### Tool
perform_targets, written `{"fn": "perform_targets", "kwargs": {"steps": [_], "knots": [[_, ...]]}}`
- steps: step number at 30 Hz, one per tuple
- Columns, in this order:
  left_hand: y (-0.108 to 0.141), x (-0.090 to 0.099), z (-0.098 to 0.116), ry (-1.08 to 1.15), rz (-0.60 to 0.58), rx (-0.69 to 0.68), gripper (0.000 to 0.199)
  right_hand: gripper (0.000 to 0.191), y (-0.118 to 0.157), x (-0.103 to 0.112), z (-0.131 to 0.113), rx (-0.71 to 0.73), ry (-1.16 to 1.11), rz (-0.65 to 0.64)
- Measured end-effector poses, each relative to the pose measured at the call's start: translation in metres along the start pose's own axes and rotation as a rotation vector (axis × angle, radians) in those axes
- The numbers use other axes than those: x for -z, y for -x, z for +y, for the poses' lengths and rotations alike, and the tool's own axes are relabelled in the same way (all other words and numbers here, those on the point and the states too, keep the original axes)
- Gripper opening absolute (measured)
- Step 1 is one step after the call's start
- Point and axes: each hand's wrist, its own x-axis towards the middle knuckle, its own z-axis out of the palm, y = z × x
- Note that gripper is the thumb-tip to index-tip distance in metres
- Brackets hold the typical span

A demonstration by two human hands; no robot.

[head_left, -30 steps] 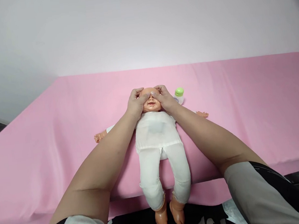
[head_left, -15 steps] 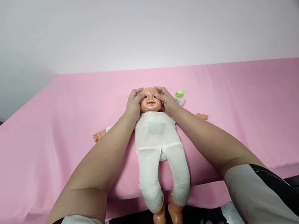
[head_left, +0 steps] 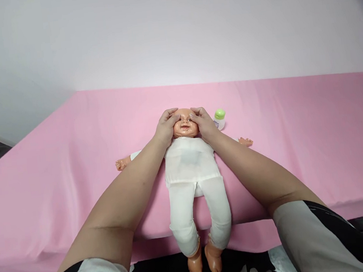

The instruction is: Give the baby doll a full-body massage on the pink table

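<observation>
A baby doll (head_left: 191, 163) in white cloth lies on its back, its head away from me and its feet over the near edge of the pink-covered table. My left hand (head_left: 167, 125) cups the left side of its head, the thumb near one eye. On the other side my right hand (head_left: 204, 122) mirrors it, thumb by the other eye. Both hands are wrapped round the head; parts of the fingers are hidden behind it. Just right of my right hand stands a small clear bottle (head_left: 219, 120) with a green cap.
The pink cloth (head_left: 316, 138) covers the wide table and hangs over its front edge. A pale wall (head_left: 169, 32) rises behind it. The doll's arms stretch out sideways, partly under my forearms. Dark floor shows at the far left.
The whole view has shifted slightly. Both hands stay on the doll's head, with the thumbs moved a little over the face.
</observation>
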Motion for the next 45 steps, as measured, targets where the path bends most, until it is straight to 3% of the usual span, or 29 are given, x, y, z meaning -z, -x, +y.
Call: {"fn": "perform_targets", "kwargs": {"steps": [3,6,12,14,17,21,25,31,37,45], "knots": [[0.0,0.002,-0.002,0.027,-0.01,0.017,0.051,0.055,0.0,0.001,-0.001,-0.084,-0.054,-0.014],[-0.002,0.002,-0.007,0.003,-0.006,0.0,0.053,0.06,0.0,0.003,-0.004,-0.09,0.053,-0.019],[0.005,0.002,-0.011,-0.367,0.225,-0.237,0.039,0.054,0.014,0.002,-0.016,0.059,0.51,0.136],[0.016,0.006,-0.006,-0.467,0.252,-0.286,0.036,0.055,0.023,0.001,-0.022,0.07,0.642,0.176],[0.036,0.013,0.003,-0.658,0.214,-0.34,0.042,0.059,0.035,0.002,-0.029,0.082,0.717,0.148],[0.051,0.021,0.014,-0.74,0.033,-0.31,0.053,0.063,0.043,0.009,-0.038,0.104,0.617,-0.06],[0.05,0.026,0.021,-0.734,-0.126,-0.246,0.076,0.095,0.045,0.011,-0.046,0.079,0.621,-0.168],[0.047,0.029,0.02,-0.748,-0.107,-0.23,0.087,0.094,0.043,0.009,-0.044,0.062,0.626,-0.142],[0.046,0.033,0.015,-0.739,-0.097,-0.219,0.078,0.103,0.039,0.016,-0.031,0.047,0.553,-0.157],[0.038,0.038,0.004,-0.617,-0.069,-0.203,0.067,0.091,0.037,0.018,-0.027,0.058,0.631,-0.139]]}}
